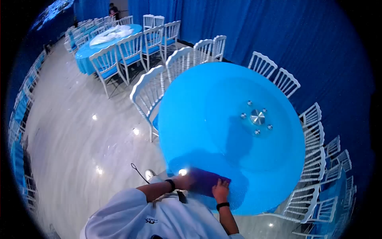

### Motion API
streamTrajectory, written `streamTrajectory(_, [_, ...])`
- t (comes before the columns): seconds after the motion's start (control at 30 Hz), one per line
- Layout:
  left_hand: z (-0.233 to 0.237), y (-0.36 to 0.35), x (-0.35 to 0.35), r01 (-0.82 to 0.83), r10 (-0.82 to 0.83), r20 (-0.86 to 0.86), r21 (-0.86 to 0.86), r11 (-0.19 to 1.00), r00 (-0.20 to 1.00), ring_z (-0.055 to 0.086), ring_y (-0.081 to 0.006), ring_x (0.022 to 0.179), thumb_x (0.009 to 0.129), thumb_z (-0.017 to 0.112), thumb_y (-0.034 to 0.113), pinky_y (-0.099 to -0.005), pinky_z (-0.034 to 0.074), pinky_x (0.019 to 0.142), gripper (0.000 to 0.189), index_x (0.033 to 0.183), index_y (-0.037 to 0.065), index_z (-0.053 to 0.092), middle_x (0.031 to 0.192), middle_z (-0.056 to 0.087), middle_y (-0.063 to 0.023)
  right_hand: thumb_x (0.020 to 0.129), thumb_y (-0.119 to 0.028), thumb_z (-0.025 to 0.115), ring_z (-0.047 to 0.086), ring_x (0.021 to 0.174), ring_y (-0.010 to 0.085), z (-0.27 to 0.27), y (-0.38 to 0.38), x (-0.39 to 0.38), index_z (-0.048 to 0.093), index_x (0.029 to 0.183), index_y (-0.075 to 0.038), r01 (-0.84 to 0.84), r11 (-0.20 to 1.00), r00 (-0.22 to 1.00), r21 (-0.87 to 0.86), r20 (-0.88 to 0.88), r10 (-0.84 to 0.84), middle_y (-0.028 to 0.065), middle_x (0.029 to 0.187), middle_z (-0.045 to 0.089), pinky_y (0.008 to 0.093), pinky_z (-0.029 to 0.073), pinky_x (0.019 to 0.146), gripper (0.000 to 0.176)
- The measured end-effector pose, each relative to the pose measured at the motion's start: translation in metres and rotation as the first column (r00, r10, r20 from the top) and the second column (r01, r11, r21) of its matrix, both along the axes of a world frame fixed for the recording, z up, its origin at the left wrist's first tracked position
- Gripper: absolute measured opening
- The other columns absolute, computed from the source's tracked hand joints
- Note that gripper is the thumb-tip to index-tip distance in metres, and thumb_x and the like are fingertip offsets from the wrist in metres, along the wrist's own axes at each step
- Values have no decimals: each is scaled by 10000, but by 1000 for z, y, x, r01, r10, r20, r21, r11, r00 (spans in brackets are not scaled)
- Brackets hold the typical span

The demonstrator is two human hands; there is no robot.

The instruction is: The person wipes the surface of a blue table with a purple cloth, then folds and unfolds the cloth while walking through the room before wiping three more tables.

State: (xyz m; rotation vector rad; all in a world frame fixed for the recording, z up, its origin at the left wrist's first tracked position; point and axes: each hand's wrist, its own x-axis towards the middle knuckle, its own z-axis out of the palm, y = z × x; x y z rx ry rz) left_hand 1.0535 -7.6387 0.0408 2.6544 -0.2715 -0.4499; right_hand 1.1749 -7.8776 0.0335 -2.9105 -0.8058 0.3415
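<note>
A dark purple cloth (205, 182) lies at the near edge of a round table (191, 111) with a bright blue cover. My left hand (184, 182) is at the cloth's left end, holding it there; its fingers are blurred and partly hidden. On the opposite end my right hand (221, 191) grips the cloth, its bent fingers showing on top. Each wrist wears a dark band. A bright spot of light glares just above my left hand.
A glass turntable with a shiny metal hub (257, 117) sits on the table. White chairs (149, 93) with spindle backs stand around it. Another blue-covered table (83, 55) bears a white cloth heap (111, 35). A blue curtain (262, 32) hangs behind. A person (114, 11) is far off.
</note>
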Motion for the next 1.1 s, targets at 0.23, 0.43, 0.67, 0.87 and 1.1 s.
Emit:
streamTrajectory(0.23, [26,75,-26,-313,334,-258,119,942,907,298,-288,1335,825,590,335,-604,426,873,542,1306,141,432,1447,317,-69,850,-381,542,288,1334,434,-3,87,-37,321,1417,-61,-348,937,938,30,10,348,298,1436,280,572,267,1050,688])
streamTrajectory(0.43, [20,13,-1,-89,95,-29,167,982,995,337,-370,1302,797,557,250,-580,412,912,460,1248,163,535,1387,404,-129,893,-400,473,198,1410,273,0,2,-15,288,1442,-76,-23,1000,991,17,-134,25,99,1532,206,549,195,1092,664])
streamTrajectory(0.67, [5,-66,10,239,-243,19,106,965,970,314,-310,1341,873,486,326,-639,408,848,445,1303,213,472,1456,321,-91,843,-341,524,244,1385,324,4,-63,18,314,1415,-17,250,954,950,-165,-151,-275,177,1507,235,560,275,1057,690])
streamTrajectory(0.87, [-16,8,-14,-68,72,-133,34,997,989,167,-237,1417,850,544,250,-732,273,970,543,1372,206,401,1526,216,-1,814,-284,530,286,1355,379,3,27,10,362,1366,36,-17,992,992,-124,-129,1,243,1471,270,529,317,1042,659])
streamTrajectory(1.1, [29,38,-35,-475,472,-115,0,880,874,234,-237,1392,828,571,247,-667,357,917,482,1296,186,476,1482,308,-2,839,-309,524,279,1361,367,-6,94,-23,387,1356,20,-315,949,947,-24,-76,312,225,1474,277,567,305,1027,627])
